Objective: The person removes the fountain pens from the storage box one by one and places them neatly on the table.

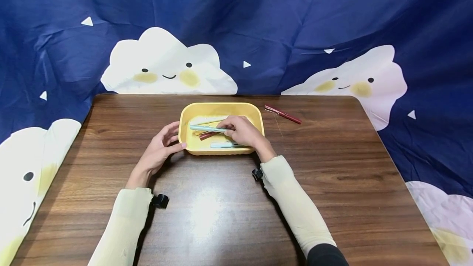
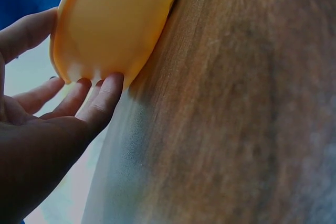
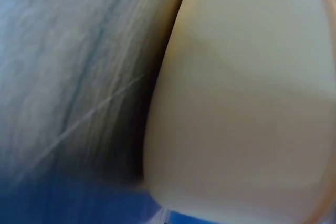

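Over the yellow bin (image 1: 187, 112), my right hand (image 1: 242, 130) pinches a light blue pen (image 1: 203, 128) that lies nearly level across the opening. Beneath it in the bin are a dark red pen (image 1: 207, 135), a light blue pen (image 1: 223, 145) along the near side and a pale pen (image 1: 199, 121) at the back. My left hand (image 1: 159, 147) rests spread fingertips on the outside of the bin's left end, thumb at the near corner. Those fingertips show against the wall in the left wrist view. Only the bin's outer wall (image 3: 241, 103) fills the right wrist view, without the hand.
A dark red pen (image 1: 284, 114) with a metal clip lies on the brown wooden table (image 1: 332, 167), right of the bin. Behind the table's far edge hangs a blue cloth (image 1: 266, 19) with smiling clouds.
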A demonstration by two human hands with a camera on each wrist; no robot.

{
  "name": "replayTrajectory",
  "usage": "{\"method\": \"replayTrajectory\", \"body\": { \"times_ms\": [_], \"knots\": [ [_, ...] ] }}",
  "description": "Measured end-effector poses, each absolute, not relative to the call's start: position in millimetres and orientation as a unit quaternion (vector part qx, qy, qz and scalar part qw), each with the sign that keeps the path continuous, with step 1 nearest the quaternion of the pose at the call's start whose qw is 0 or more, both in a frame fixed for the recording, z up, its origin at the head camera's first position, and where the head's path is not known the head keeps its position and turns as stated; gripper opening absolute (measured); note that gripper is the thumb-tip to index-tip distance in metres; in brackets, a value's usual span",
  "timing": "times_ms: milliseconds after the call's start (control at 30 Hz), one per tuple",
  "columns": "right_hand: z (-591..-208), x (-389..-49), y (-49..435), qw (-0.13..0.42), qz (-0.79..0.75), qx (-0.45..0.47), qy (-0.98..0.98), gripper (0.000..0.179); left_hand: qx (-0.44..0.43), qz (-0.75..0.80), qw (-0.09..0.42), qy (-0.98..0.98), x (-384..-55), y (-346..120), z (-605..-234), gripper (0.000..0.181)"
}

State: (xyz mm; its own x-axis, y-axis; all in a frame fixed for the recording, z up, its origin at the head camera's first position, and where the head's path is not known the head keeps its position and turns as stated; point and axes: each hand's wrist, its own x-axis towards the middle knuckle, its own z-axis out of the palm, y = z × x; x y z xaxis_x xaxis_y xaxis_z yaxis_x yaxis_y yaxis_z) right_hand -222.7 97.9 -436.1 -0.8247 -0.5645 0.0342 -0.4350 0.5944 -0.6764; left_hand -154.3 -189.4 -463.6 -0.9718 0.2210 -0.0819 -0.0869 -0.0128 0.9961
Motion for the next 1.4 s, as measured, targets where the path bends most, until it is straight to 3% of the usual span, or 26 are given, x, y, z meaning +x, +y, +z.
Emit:
{"method": "replayTrajectory", "body": {
  "times_ms": [667,1400],
  "knots": [
    [-415.6,-219.2,131.9,-0.003,-0.380,-0.283,0.881,0.027,0.048,0.710,0.106,0.695,-155.0,-189.8,-465.2,0.076],
    [-411.1,-207.9,163.7,-0.048,-0.379,-0.272,0.883,0.025,0.047,0.713,0.108,0.692,-155.5,-189.6,-465.9,0.076]
  ]
}}
